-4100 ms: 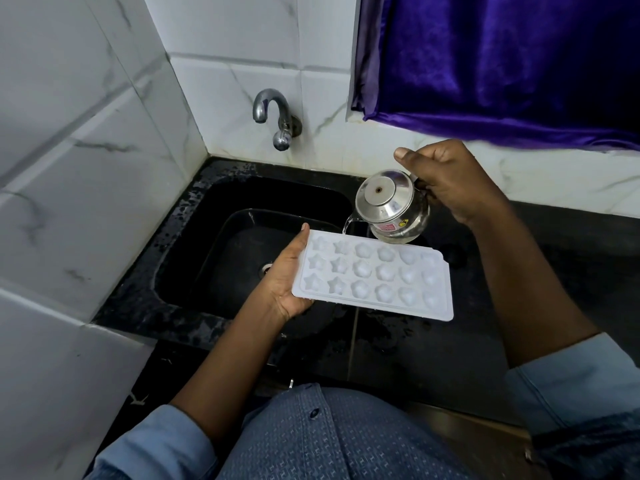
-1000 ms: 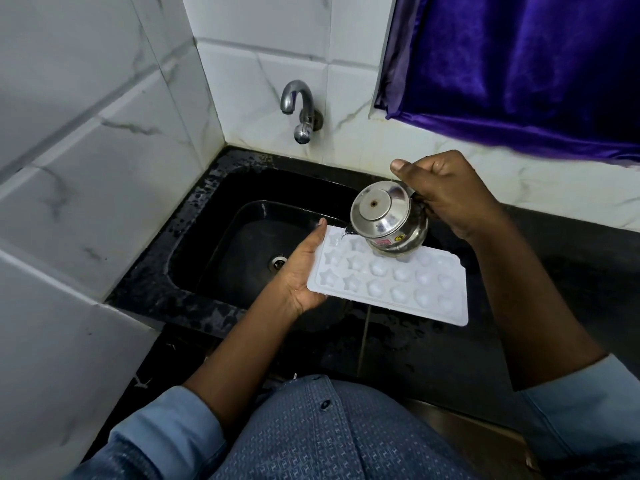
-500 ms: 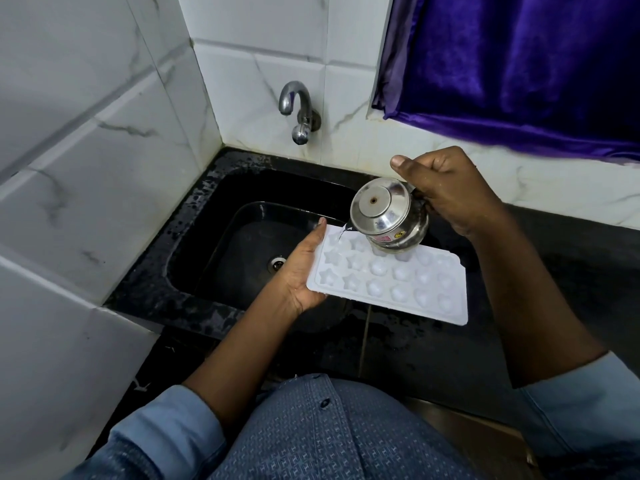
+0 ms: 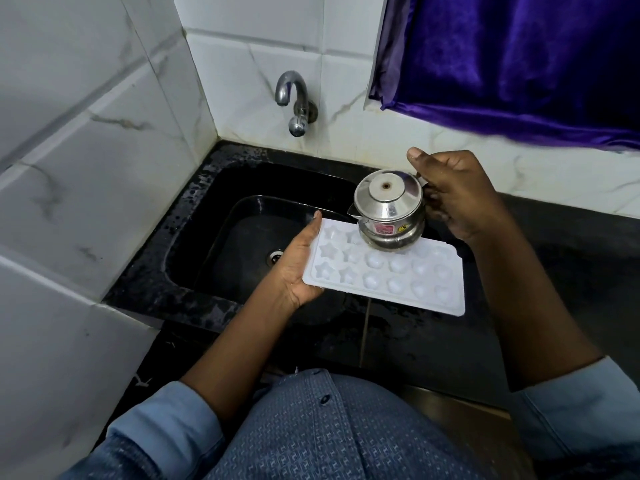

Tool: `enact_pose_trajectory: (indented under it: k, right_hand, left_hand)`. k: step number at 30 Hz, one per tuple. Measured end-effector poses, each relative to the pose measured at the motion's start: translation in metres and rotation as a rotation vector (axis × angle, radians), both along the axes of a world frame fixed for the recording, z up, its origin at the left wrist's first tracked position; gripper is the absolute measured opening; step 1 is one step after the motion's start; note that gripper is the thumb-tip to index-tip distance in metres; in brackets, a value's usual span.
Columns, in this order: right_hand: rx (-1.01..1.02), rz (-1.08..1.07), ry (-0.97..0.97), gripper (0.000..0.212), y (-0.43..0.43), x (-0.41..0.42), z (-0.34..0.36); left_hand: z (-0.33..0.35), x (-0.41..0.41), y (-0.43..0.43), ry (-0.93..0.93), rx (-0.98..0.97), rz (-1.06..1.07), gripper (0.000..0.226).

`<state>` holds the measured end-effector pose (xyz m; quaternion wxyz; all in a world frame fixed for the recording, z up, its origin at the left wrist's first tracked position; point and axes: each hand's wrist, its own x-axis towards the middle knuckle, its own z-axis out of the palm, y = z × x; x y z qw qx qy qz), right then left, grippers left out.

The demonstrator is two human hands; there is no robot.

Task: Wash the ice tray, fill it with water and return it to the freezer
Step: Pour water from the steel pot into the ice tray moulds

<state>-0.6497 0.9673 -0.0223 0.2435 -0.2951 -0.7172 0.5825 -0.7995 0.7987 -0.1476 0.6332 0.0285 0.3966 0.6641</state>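
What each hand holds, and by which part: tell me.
Left hand holds the tray by its left end. Right hand grips the kettle at its handle side; the handle is mostly hidden.

The person wears a button-front shirt [image 4: 332,434] of blue-grey cloth woven with a small, regular geometric pattern, and one dark round button [image 4: 325,398] shows on the placket running down its middle. The left sleeve [image 4: 166,424] and right sleeve [image 4: 575,407] are turned back near the elbow into broad cuffs of paler, plain blue. Beyond the cuffs the forearms are bare as far as the left hand [image 4: 294,268] and right hand [image 4: 457,199]
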Motion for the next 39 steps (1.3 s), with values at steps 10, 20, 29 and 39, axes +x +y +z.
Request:
enact_pose_trajectory:
  k: [10, 20, 29, 39]
  right_hand:
    - [0.165, -0.036, -0.054, 0.067, -0.006, 0.021, 0.007]
    - [0.298, 0.009, -0.108, 0.067, -0.01, 0.025, 0.01]
    - [0.327, 0.003, -0.101, 0.064, -0.003, 0.024, 0.011]
    - [0.255, -0.021, -0.066, 0.063, -0.003, 0.022, 0.008]
  left_hand:
    - [0.0, 0.0, -0.008, -0.002, -0.026, 0.021, 0.075]
    - [0.002, 0.003, -0.007, -0.009, -0.03, -0.003, 0.076]
    - [0.002, 0.001, -0.004, -0.008, -0.039, -0.006, 0.072]
    - [0.004, 0.002, -0.004, 0.003, -0.054, -0.014, 0.067]
